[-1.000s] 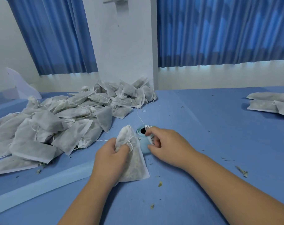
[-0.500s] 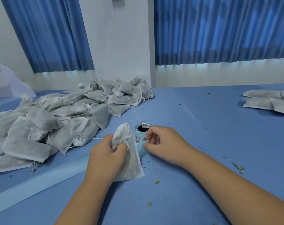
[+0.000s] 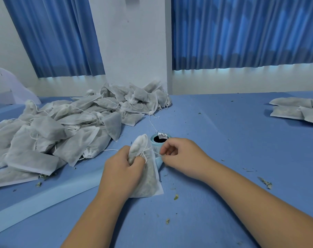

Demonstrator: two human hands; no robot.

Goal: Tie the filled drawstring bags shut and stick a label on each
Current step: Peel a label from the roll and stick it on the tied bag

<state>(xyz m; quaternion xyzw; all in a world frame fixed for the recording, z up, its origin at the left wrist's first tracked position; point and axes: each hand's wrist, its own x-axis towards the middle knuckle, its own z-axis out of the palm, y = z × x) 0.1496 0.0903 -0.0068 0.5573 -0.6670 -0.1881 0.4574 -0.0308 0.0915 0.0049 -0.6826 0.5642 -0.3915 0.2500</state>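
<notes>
Blue padded tabletop [image 3: 223,158], herb crumbs [image 3: 176,197] scattered. Left hand [image 3: 121,169] fingers curl round cinched neck of white nonwoven drawstring bag [image 3: 148,178]; body lies below fingers. Right hand [image 3: 180,156] fingertips pinch white label [image 3: 156,150] at pale-blue roll [image 3: 160,140] just beyond them. Bag likely light, soft, crushable: grip neck, not belly.

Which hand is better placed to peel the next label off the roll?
Right. The right hand pinches at the label roll, while the left hand is occupied, gripping the bag by its neck.
</notes>
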